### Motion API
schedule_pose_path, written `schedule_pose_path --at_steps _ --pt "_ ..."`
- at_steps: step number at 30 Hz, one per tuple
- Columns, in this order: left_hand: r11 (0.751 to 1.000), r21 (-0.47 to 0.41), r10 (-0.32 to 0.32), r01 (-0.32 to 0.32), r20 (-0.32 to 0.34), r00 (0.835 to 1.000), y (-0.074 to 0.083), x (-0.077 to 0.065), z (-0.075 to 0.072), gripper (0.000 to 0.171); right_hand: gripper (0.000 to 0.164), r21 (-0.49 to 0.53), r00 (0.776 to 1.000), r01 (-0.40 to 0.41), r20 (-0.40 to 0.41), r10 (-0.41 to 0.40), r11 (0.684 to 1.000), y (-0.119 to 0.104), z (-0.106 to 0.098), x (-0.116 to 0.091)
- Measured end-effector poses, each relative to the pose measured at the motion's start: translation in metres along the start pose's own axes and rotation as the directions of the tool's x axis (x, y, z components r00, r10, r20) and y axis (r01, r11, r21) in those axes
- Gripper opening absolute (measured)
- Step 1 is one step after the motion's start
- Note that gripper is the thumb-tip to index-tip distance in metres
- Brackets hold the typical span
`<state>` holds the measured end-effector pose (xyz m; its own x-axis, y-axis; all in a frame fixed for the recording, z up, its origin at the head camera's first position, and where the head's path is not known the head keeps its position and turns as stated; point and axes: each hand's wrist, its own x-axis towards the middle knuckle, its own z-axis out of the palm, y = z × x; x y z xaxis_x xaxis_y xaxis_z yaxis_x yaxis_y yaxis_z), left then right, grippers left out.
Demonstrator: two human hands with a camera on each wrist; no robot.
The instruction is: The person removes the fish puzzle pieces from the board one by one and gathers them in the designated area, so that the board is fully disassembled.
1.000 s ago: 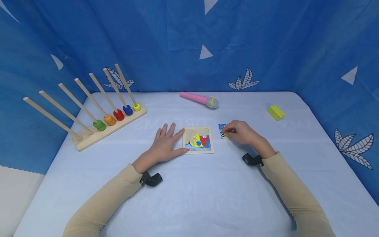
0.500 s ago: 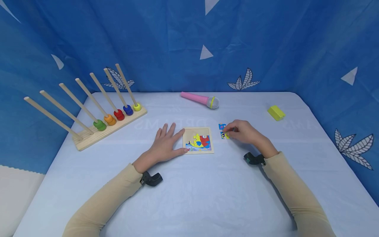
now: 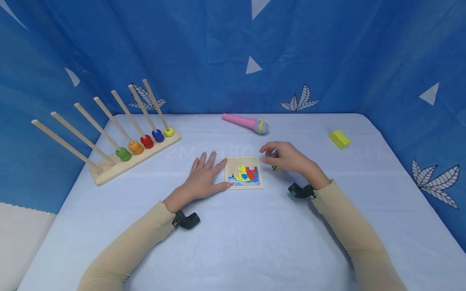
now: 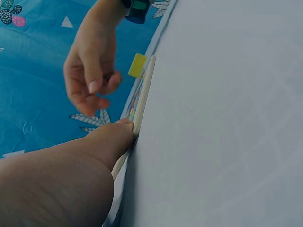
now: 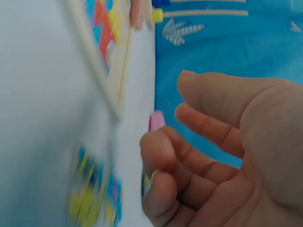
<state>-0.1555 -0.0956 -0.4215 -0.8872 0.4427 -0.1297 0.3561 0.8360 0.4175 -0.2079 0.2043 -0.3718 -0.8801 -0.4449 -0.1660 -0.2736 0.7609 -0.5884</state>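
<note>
My left hand [image 3: 204,178] lies flat with fingers spread, its thumb and index finger at the left edge of a small wooden puzzle tray [image 3: 236,162]. Red, yellow and blue puzzle pieces [image 3: 250,173] fill the tray's lower part; bare wood shows above them. My right hand [image 3: 285,157] hovers just right of the tray, fingers loosely bent, thumb and index finger apart. Nothing shows between its fingertips in the left wrist view. Loose blue and yellow puzzle pieces [image 5: 94,194] lie on the table below it, blurred in the right wrist view and mostly covered by the hand in the head view.
A wooden peg rack [image 3: 136,161] with coloured rings stands at the left. A pink toy microphone [image 3: 244,121] lies at the back, and a yellow-green block [image 3: 339,139] sits at the back right. Blue curtain hangs behind the table.
My right hand has lifted off the loose pieces and moved left and slightly back, with thumb and index finger spreading. The left hand and tray have stayed put.
</note>
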Motion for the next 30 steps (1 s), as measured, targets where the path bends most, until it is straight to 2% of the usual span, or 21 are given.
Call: schedule_pose_path --at_steps 5,8,13,21,25,30 --pt "1.000 0.005 -0.004 0.004 0.008 1.000 0.000 0.001 0.001 0.086 0.040 -0.030 0.997 0.032 0.071 -0.030 0.999 -0.028 0.011 0.017" --pt "1.000 0.008 0.002 -0.002 0.002 1.000 0.000 0.001 0.001 0.085 0.041 -0.027 0.994 0.074 0.088 -0.071 0.997 -0.037 0.021 0.023" --pt "1.000 0.022 0.011 -0.011 -0.002 1.000 -0.001 0.003 0.002 0.085 0.040 -0.035 0.989 0.116 0.097 -0.112 0.993 -0.039 0.030 0.023" --pt "0.999 0.035 0.018 -0.018 -0.004 1.000 -0.003 0.003 0.003 0.085 0.044 -0.041 0.990 0.081 0.121 -0.075 0.996 -0.041 0.035 0.023" --pt "0.999 0.035 0.018 -0.017 -0.007 1.000 -0.004 0.003 0.003 0.085 0.050 -0.083 0.989 0.067 0.139 -0.055 0.994 -0.043 0.040 0.024" --pt "0.999 0.034 0.018 -0.017 -0.012 1.000 -0.004 0.003 0.003 0.085 0.053 -0.152 0.988 0.090 0.141 -0.068 0.984 -0.046 0.045 0.024"
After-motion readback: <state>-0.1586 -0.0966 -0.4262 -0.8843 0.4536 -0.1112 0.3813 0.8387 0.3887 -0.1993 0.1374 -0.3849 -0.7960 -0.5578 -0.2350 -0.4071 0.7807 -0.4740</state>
